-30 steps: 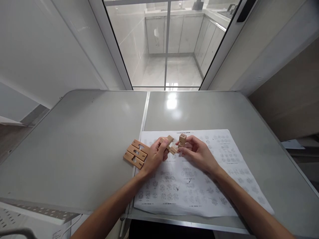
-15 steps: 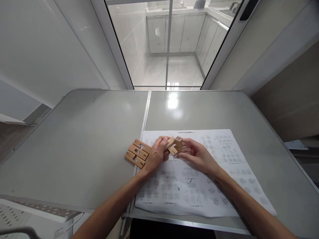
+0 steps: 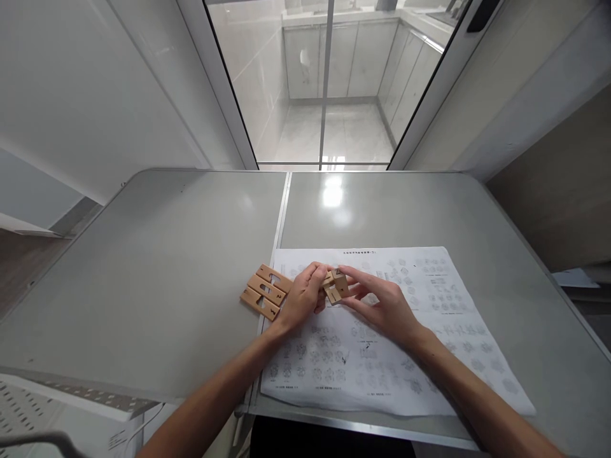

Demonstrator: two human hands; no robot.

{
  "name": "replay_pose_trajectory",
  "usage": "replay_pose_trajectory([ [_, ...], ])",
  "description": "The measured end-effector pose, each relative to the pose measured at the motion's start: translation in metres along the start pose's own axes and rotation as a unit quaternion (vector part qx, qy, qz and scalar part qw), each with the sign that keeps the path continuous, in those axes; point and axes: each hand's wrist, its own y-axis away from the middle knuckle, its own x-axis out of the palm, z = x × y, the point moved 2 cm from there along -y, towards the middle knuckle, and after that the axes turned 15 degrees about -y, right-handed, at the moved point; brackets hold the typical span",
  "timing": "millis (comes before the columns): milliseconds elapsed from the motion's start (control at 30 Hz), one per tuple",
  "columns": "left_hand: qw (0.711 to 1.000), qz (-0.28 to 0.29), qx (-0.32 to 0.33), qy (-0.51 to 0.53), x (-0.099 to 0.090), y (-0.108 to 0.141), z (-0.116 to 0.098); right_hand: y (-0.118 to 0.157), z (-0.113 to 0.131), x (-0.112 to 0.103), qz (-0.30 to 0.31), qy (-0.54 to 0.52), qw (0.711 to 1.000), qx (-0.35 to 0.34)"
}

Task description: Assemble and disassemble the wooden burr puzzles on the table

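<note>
Above the printed paper sheet (image 3: 405, 381), my left hand (image 3: 305, 294) is closed around several small wooden blocks (image 3: 331, 294) that sit crosswise against each other. My right hand (image 3: 379, 299) pinches a wooden block (image 3: 340, 284) at their right side, its thumb below and its fingers above. Dark marks show on the blocks. Beside my left hand, three flat wooden pieces (image 3: 265, 291) with cut-out slots and numbers lie side by side, partly on the table and partly by the sheet's edge. My left fingers hide part of the held blocks.
The grey table (image 3: 191, 254) has a metal seam (image 3: 283, 210) running away from me near its middle. A glass door (image 3: 305, 83) stands beyond the far edge. At the lower left is a white perforated object (image 3: 28, 413).
The block in my right hand has turned and now sits closer against the blocks in my left hand. The view has shifted slightly.
</note>
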Motion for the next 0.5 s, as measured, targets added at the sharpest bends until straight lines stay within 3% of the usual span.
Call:
replay_pose_trajectory([
  [333,0.999,0.037,-0.014,0.034,-0.0013,0.0027,0.0013,0.0004,-0.0016,0.0007,-0.022,0.004,1.000,0.008],
  [500,0.997,0.064,0.031,0.041,-0.0012,0.0090,-0.0055,-0.0002,0.0012,-0.0013,-0.046,0.016,0.999,0.012],
])
